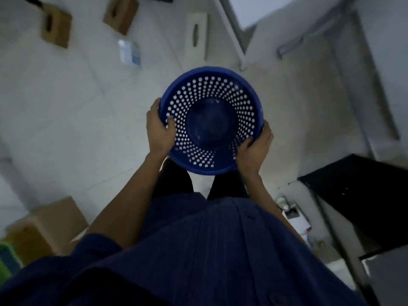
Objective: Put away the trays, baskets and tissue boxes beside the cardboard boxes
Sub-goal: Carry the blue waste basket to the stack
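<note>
A round blue perforated basket (210, 107) is carried above the white tiled floor, its open side toward me and nothing inside it. My left hand (159, 127) grips its left rim, thumb inside the bowl. My right hand (255, 149) grips the lower right rim, thumb over the edge. On the floor beyond lie two brown tissue boxes (56, 29) (121, 15), a white tissue box (196, 36) and a small blue-and-white tissue pack (129, 53). A cardboard box (55, 219) stands at lower left.
A white pipe or table leg (234, 38) runs along the floor at upper centre, with a grey metal frame (344, 40) to the right. A dark black surface (362, 195) sits at right. Small bottles and items (293, 215) lie beside it. Green-striped fabric (6, 259) is at the left edge.
</note>
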